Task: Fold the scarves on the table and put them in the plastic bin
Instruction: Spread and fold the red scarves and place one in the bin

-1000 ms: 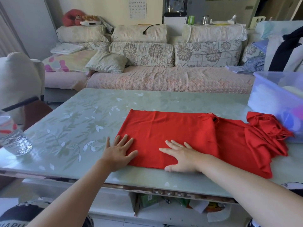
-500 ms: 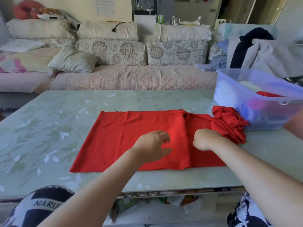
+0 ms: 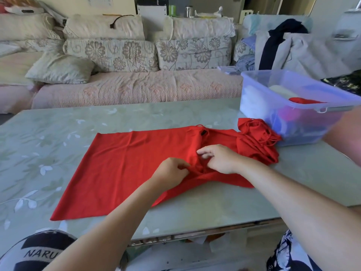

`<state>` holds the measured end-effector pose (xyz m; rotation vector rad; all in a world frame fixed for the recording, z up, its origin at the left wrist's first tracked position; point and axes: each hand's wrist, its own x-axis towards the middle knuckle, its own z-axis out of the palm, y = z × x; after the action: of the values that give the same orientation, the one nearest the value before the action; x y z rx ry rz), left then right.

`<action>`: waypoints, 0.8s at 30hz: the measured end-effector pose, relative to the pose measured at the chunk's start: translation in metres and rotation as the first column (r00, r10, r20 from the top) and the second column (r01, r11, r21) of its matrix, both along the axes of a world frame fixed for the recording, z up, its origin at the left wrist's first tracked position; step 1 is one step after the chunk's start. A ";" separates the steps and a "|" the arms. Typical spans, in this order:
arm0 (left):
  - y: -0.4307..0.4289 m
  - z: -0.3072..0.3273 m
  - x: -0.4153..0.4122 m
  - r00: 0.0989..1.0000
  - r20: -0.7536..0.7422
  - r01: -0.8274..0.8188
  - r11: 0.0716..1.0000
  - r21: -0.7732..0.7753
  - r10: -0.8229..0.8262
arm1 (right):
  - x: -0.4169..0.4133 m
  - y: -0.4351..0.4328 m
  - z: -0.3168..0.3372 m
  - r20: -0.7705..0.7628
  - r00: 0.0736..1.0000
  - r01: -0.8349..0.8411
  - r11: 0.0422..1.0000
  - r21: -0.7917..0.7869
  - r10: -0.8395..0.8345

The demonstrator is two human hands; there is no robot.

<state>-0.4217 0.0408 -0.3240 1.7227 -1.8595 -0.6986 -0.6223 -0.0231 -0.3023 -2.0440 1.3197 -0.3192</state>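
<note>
A translucent bluish rectangular plastic bin (image 3: 259,80) stands on a pale green leaf-patterned table (image 3: 58,137), with a red folded cloth (image 3: 301,100) and a pale cloth (image 3: 279,89) showing inside. Just left of the bin lies a long red thin-fabric scarf (image 3: 125,169). It is spread flat away from the bin, and its bunched, stringy end touches the bin's near wall. Left of the bin, over the scarf's middle, both hands meet. The left hand (image 3: 170,174) has its fingers curled and pinching a raised fold of the scarf. The right hand (image 3: 220,159), nearer the bin, has its fingers bent and gathering the same fold. Behind the bin's left side runs a floral cushioned sofa (image 3: 136,89).
</note>
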 end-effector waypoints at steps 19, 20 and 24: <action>0.005 0.019 0.006 0.975 -0.223 0.040 0.973 0.227 0.012 | 0.002 0.020 0.017 -0.224 0.969 -0.208 0.835 -0.510 0.105; 0.006 0.021 0.005 0.982 -0.181 0.095 0.965 0.243 -0.051 | -0.004 0.020 0.021 -0.259 0.957 -0.253 0.804 -0.539 0.128; 0.011 0.028 -0.001 0.959 0.017 0.263 0.910 0.320 -0.283 | -0.023 0.027 0.043 -0.608 0.789 -0.477 0.715 -0.511 0.091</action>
<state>-0.4232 0.0514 -0.2958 1.7014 -2.1531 -1.1171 -0.6450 0.0036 -0.2589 -3.0852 1.2500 -0.0165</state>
